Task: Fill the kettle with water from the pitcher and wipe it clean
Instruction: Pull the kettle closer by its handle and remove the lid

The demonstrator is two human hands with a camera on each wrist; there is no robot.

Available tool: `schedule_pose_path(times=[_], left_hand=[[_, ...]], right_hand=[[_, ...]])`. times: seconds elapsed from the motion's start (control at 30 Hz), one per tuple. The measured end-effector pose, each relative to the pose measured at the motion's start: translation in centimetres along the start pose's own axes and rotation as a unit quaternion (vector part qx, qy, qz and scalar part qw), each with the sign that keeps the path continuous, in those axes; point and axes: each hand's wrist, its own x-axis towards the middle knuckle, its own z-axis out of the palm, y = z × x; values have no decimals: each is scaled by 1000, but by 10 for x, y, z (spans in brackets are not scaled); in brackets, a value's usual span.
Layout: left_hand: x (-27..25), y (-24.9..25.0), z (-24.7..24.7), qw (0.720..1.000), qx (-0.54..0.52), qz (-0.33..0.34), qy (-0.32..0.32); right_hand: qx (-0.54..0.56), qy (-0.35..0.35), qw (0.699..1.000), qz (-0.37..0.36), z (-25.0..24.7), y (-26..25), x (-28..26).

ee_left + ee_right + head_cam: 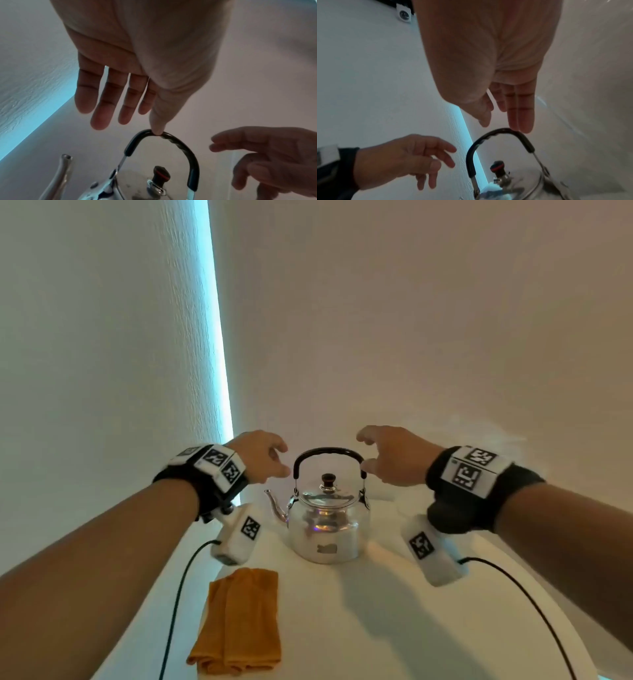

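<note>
A shiny steel kettle [327, 530] stands upright on the white table [383, 621], lid on, spout [274, 505] pointing left, black bail handle [329, 451] raised. My left hand [285, 459] hovers just left of the handle with loose, spread fingers and holds nothing. My right hand [362, 451] hovers just right of it, also loose. In the left wrist view the left hand [130, 121] has its thumb tip level with the handle [181, 147]; contact is unclear. In the right wrist view the right hand [503, 125] hangs over the handle [471, 161]. I cannot make out a pitcher.
A folded orange cloth [239, 621] lies on the table in front of the kettle, to the left. Black cables [178, 604] trail from both wrist cameras toward me. White walls meet in a corner close behind the kettle, with a blue light strip [219, 337].
</note>
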Motion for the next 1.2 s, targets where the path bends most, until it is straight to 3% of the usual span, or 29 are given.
schedule_pose_path(times=[0.17, 0.57, 0.73, 0.93, 1.2], left_hand=[[24, 11, 13, 999, 32, 2, -8], [45, 21, 25, 998, 52, 32, -2], [44, 20, 33, 999, 19, 23, 24], [37, 27, 34, 997, 62, 29, 32], [13, 34, 10, 997, 14, 48, 56]], right_hand=[[-46, -28, 998, 38, 22, -10, 25], [-43, -13, 997, 59, 34, -10, 54], [-38, 0, 997, 70, 40, -7, 55], [-44, -2, 997, 69, 39, -9, 53], [-47, 28, 998, 20, 12, -19, 24]])
